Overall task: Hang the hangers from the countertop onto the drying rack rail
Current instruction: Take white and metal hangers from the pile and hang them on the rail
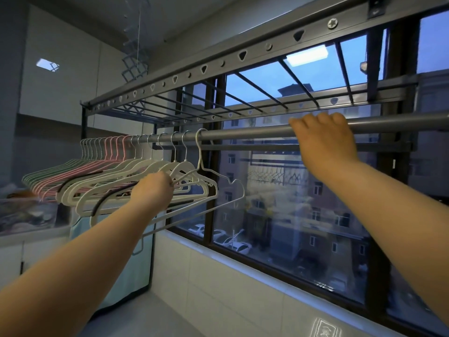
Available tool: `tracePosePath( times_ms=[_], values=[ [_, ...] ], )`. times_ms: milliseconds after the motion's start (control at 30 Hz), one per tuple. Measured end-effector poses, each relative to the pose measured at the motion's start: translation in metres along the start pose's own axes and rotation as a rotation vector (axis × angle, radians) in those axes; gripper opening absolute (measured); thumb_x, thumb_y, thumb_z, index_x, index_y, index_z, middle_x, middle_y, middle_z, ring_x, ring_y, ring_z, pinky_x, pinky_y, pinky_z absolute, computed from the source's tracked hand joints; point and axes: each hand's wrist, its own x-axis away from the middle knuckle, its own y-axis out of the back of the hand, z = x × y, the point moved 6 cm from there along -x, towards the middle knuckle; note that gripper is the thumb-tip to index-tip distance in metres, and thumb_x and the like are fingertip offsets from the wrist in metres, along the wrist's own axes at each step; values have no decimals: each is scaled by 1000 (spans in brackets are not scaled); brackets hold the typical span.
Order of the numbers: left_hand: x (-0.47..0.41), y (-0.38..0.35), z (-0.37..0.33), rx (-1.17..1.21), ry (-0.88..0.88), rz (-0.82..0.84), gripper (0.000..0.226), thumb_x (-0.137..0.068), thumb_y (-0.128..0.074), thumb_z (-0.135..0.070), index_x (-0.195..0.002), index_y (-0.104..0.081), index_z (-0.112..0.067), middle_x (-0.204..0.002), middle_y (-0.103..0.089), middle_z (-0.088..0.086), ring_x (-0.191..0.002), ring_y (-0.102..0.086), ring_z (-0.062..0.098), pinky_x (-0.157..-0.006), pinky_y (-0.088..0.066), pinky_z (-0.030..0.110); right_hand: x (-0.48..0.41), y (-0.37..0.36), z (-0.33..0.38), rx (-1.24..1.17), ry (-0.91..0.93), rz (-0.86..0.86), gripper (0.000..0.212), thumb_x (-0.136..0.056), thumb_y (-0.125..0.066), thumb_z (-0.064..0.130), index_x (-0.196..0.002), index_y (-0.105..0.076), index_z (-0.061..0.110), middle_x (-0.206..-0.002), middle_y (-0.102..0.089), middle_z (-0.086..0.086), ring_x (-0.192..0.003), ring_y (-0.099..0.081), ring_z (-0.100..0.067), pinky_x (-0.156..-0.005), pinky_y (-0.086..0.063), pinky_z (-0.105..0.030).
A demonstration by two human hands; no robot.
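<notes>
Head view, left hand (155, 188) grasping thin white wire hanger (199, 152) hooked on round grey metal drying rack rail (245, 134), right hand (324, 136) gripping same rail, row of white, pink and green hangers (104, 173) hung at left

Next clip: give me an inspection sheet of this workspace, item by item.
surface: white glossy countertop below the window.
job's things: white wire hanger hooked on the rail, right of the hanger row in green, pink and white.
clutter: clear storage bin, filled, far left; teal cover below the hangers.
grippers: left hand grips the wire hanger's shoulder; right hand curls over the rail.
cables: thin cord near the ceiling.
surroundings: window onto buildings and parked cars.
</notes>
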Motion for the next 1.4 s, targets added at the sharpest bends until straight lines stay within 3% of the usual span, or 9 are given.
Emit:
tracePosePath(
  times_ms=[333, 500, 633, 767, 867, 1033, 1200, 1333, 1400],
  values=[
    [5, 3, -5, -2, -42, -23, 26, -93, -48, -19, -110, -61, -3, -86, -59, 11, -78, -56, 25, -67, -42, 33, 1, 2, 2, -38, 0, -19, 56, -93, -42, 6, -145, -20, 10, -141, -38, -13, -129, -34, -32, -108, -23, -40],
    [13, 15, -17, 63, -106, -102, 38, -91, -52, -20, -126, -50, -7, -122, -59, 14, -103, -56, 27, -83, -45, 35, 5, 1, -2, -61, -5, -61, 56, -94, -40, 6, -146, -20, 10, -145, -33, -13, -133, -27, -32, -112, -15, -41],
    [26, 24, -32, 144, -229, -191, 38, -91, -52, -18, -127, -50, -8, -129, -54, 13, -116, -52, 26, -96, -42, 35, 20, -4, -2, -83, 22, -266, 50, -79, -61, -6, -127, -50, -2, -132, -49, -25, -127, -41, -42, -112, -21, -52],
    [55, 22, -62, 316, -384, -201, 29, -90, -52, -12, -118, -59, -7, -120, -61, 12, -109, -56, 27, -85, -40, 28, 51, -16, -10, -88, 23, -431, 55, -44, -83, -11, -96, -68, -3, -105, -66, -26, -103, -61, -47, -90, -40, -60],
    [88, 1, -82, 487, -526, -102, 23, -87, -55, -8, -104, -68, -16, -108, -69, 8, -89, -64, 8, -74, -41, 13, 87, -29, -22, -131, 11, -423, 58, -35, -84, -10, -91, -70, 0, -98, -69, -21, -98, -64, -41, -84, -45, -60],
    [156, -76, -124, 761, -579, 247, 73, -79, -68, -5, -53, -51, -71, -58, -52, -51, -63, -52, -29, -61, -38, -7, 176, -54, -64, -128, -42, -307, 23, -62, -54, 1, -75, -70, 8, -77, -69, -9, -73, -67, -29, -89, -42, -36],
    [237, -154, -197, 910, -624, 520, 65, -81, -64, -10, -57, -53, -69, -63, -53, -51, -67, -56, -24, -63, -41, -5, 287, -62, -140, -85, -248, -33, 16, -55, -77, 2, -66, -72, 13, -67, -70, -3, -63, -69, -23, -62, -59, -34],
    [315, -195, -274, 931, -702, 716, 64, -83, -57, 3, -51, -63, -51, -59, -58, -43, -68, -59, -19, -65, -42, -5, 398, -49, -221, 84, -421, 165, 26, -60, -49, 5, -62, -72, 18, -62, -68, 4, -58, -68, -14, -75, -53, -32],
    [359, -210, -315, 924, -739, 802, 53, -83, -59, 1, -61, -57, -48, -55, -62, -31, -67, -62, -12, -70, -44, -2, 457, -28, -263, 176, -517, 225, 22, -51, -66, -2, -61, -73, 16, -62, -68, 3, -56, -68, -12, -75, -53, -32]
  ],
)
